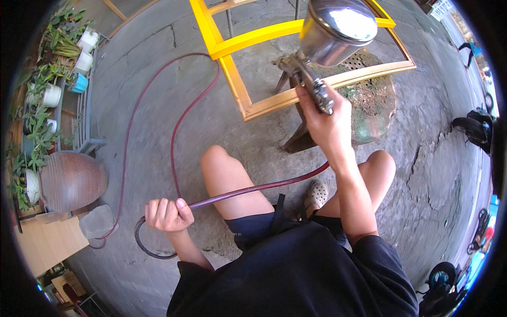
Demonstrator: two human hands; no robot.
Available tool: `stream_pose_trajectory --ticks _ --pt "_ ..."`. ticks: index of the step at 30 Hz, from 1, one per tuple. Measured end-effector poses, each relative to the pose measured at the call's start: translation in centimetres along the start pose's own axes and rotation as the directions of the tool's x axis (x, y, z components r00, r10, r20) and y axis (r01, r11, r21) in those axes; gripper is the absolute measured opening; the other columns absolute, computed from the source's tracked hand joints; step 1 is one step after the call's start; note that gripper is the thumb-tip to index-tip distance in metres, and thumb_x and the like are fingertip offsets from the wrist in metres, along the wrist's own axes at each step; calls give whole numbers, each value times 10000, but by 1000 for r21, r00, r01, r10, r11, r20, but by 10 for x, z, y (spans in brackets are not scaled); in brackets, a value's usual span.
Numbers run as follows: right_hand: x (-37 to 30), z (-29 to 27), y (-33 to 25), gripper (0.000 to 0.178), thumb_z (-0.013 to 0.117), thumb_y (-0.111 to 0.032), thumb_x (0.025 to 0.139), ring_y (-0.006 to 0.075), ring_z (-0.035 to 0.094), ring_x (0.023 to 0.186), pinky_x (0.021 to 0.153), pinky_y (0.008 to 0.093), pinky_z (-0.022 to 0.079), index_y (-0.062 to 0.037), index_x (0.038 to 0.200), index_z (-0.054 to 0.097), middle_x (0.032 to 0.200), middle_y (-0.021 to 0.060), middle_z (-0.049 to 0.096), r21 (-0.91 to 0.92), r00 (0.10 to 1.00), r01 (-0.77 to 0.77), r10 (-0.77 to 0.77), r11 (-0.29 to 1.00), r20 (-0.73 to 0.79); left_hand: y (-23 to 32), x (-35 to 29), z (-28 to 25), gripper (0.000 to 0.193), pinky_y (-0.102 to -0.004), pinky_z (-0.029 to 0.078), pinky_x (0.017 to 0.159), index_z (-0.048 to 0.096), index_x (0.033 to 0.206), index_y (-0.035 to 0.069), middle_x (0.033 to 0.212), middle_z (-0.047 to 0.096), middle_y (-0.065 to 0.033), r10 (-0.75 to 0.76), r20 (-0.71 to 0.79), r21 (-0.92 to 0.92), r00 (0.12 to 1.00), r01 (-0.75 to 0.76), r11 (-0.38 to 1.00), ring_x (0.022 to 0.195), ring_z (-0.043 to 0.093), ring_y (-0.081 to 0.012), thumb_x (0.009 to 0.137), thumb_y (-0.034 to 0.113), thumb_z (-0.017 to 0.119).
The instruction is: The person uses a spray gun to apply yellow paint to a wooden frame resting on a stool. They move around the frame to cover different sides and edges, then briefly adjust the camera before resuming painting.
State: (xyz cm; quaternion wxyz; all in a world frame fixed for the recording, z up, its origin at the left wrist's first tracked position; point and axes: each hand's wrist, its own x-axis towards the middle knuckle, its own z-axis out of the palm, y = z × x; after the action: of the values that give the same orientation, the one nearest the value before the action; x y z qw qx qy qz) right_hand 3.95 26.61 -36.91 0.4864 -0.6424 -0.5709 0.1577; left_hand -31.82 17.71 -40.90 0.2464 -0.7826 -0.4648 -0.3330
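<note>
My right hand is closed round the handle of a paint spray gun, whose shiny metal cup sits on top. The gun is held over the near part of a wooden frame. Yellow paint covers the frame's far bars, while its near bar shows mostly bare wood. Down at the left, my left hand is wrapped round a dark red air hose, which runs across my knee toward the gun. Where the hose meets the gun is hidden behind my right wrist.
Under the frame stand a round, perforated drum-like base and a metal leg. The hose loops over the cracked concrete floor at left. Potted plants, a large clay jar and a wooden board line the left. Motorbikes stand at right.
</note>
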Motion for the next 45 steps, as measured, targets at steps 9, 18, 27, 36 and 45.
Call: stream_pose_trajectory --ticks 9,18,27,36,45 --pt "34 -61 43 257 716 -259 929 326 603 591 624 372 502 -14 1008 695 710 200 641 -51 991 -85 78 995 -113 42 33 19 469 -368 264 479 341 505 100 488 337 -53 71 3 -125 997 -70 990 469 390 -229 900 239 551" --pt "73 -116 88 340 708 -343 929 364 707 720 661 388 528 -11 1002 719 761 216 689 -165 974 -164 132 973 -186 88 57 29 396 -378 306 508 382 517 73 509 378 -78 114 10 -246 993 -108 963 495 413 -249 857 184 553" --pt "119 -170 135 397 689 -420 931 318 669 643 646 386 515 -29 989 727 697 176 675 -160 943 -220 168 962 -288 133 78 36 386 -367 310 500 414 514 78 489 385 -69 141 -8 -348 990 -135 928 479 422 -234 846 219 551" --pt "153 -221 192 560 673 -504 933 162 539 395 445 347 432 37 790 687 504 78 573 -189 911 -273 191 943 -365 189 100 51 415 -313 321 473 484 548 116 488 372 -4 160 -27 -472 987 -154 868 461 420 -180 897 325 564" --pt "186 -268 224 566 669 -492 928 259 655 469 515 390 527 47 757 682 521 141 615 -227 818 -273 102 935 -565 222 111 62 363 -298 351 490 547 583 116 507 431 8 194 -1 -531 981 -165 831 498 452 -169 885 316 566"
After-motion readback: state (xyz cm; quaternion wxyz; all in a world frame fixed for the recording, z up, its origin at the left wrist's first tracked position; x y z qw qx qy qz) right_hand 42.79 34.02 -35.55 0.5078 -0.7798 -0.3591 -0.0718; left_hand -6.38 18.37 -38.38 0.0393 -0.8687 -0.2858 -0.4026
